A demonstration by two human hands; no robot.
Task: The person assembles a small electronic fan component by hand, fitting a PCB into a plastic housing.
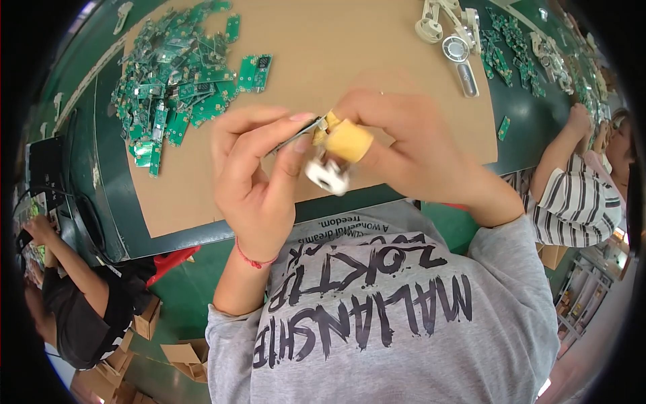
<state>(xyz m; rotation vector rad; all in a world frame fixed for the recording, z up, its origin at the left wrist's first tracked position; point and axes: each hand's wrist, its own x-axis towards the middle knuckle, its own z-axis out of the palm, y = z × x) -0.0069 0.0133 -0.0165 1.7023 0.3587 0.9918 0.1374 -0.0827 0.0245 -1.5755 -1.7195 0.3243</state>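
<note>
Above the near edge of the table, my left hand pinches a thin dark circuit board, seen edge-on, between thumb and fingers. My right hand is closed at the board's right end, with yellow wraps round its thumb and a fingertip. What those fingertips grip is blurred and partly covered. Just below both thumbs hangs a white round part with a dark hole, smeared by motion; how it joins the board cannot be made out.
Green circuit boards lie heaped at the left on a brown cardboard sheet. White handheld fans rest at its far right. More boards sit on the green table beyond. Co-workers sit at left and right.
</note>
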